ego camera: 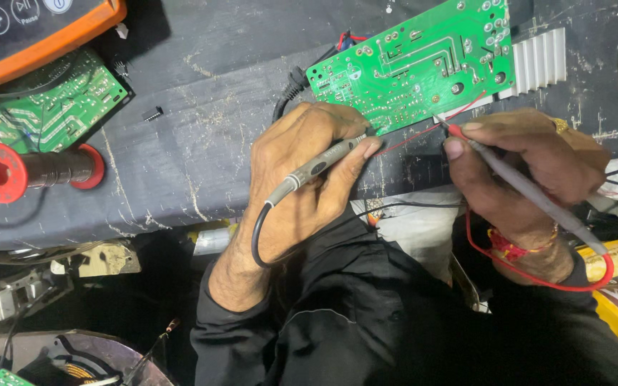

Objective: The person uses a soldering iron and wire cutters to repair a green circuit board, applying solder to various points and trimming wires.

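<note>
With the green circuit board (pixel 423 61) lying solder side up on the dark tabletop (pixel 202 157), both probes can reach the joints along its near edge. Left hand (pixel 302 182): grip closed pencil-style around the black-leaded probe (pixel 320 166), tip down at the board's lower-left edge, thumb and forefinger close to the tip, likely for steadiness. Right hand (pixel 531 168): grip pinched on the red-tipped probe (pixel 495 168), tip touching or just off the lower edge further right; can't tell which. Red lead (pixel 538 275) loops back under the right wrist, black lead curls below the left palm, so both stay off the board. Heel of each hand looks rested on the tabletop edge, which would damp shake.

White finned heatsink (pixel 541 61) stays attached at the board's right end, so the board probably sits slightly tilted; hard to confirm.

A second green board (pixel 51 111) sits well apart, top left, partly under an orange-edged casing (pixel 44 32). Red-ended spool (pixel 33 170) lies on its side near it. A small black chip (pixel 153 113) lies loose between the two boards.
</note>
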